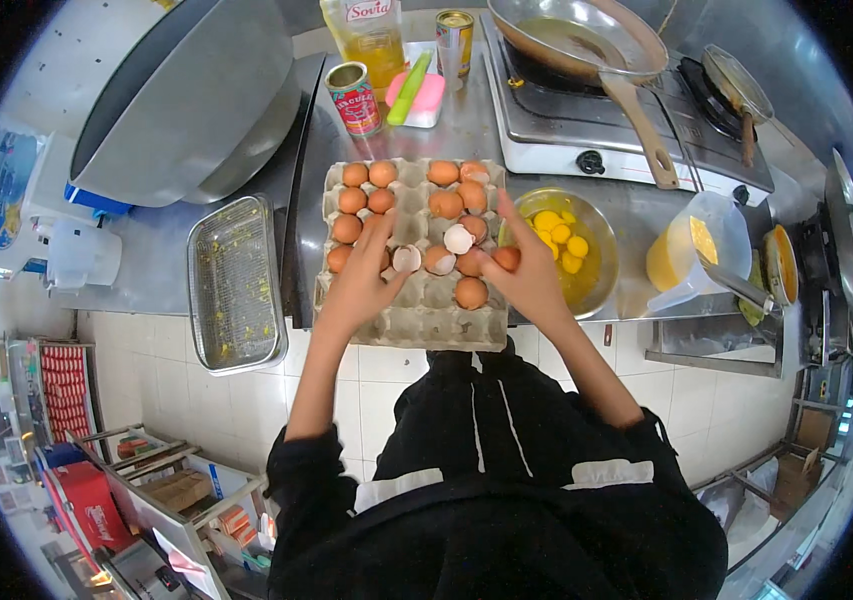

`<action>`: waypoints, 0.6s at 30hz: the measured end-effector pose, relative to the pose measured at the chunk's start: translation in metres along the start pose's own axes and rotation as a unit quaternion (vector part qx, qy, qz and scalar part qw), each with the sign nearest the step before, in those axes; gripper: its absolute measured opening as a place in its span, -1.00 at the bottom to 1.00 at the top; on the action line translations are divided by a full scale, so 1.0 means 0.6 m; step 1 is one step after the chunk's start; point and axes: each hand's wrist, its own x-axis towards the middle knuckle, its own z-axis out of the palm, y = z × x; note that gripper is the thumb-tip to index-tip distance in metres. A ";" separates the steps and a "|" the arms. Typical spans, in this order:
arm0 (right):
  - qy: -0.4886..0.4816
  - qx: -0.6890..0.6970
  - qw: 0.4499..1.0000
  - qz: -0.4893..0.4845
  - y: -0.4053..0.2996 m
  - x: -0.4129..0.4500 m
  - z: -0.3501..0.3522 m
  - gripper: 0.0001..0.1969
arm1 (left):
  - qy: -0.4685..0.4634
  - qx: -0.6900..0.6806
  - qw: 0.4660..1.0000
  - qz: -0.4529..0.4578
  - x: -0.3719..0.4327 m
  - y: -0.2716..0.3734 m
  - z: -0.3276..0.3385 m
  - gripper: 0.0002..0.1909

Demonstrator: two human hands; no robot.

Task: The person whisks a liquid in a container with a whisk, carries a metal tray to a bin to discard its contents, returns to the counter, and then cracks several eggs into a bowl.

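Observation:
A grey pulp egg tray [430, 326] lies before me with brown eggs [352, 200] on its left side. On its right side sit cracked shells, including an upturned white half shell [458, 239]. My left hand [362, 281] is over the left eggs, fingers apart, its thumb beside another open half shell [407, 259]. A brown egg [506, 259] sits within the curve of my right hand [535, 281], at the tray's right edge; the fingers' contact with it is partly hidden. Just beyond, a metal bowl [606, 262] holds several yolks [569, 244] in egg white.
A gas stove [546, 150] carries a frying pan [584, 37], its handle pointing towards me. At right stands a plastic jug [685, 247] of yellow liquid. A wire-mesh basket [235, 277] overhangs the left counter edge. Cans [355, 105] and an oil pouch [370, 45] stand behind the tray.

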 end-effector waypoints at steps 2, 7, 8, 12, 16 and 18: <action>0.008 -0.029 1.000 -0.007 0.025 -0.024 -0.020 -0.32 | -0.113 0.150 0.980 -0.072 -0.053 -0.005 -0.021 -0.42; 0.026 -0.014 0.997 0.075 0.043 -0.070 -0.053 -0.44 | -0.093 0.316 0.944 0.004 -0.090 -0.037 -0.015 -0.43; 0.037 0.041 0.991 0.123 0.042 -0.079 -0.057 -0.52 | -0.103 0.324 0.940 -0.005 -0.085 -0.038 -0.014 -0.42; 0.060 0.237 0.915 0.321 0.035 -0.093 -0.093 -0.71 | -0.139 0.290 0.947 0.027 -0.068 -0.043 -0.029 -0.44; 0.096 0.291 0.901 0.308 0.039 -0.108 -0.115 -0.70 | -0.118 0.263 0.955 0.067 -0.070 -0.056 -0.028 -0.47; 0.110 0.397 0.842 0.349 0.033 -0.115 -0.124 -0.63 | -0.062 0.220 0.972 0.062 -0.075 -0.058 -0.028 -0.49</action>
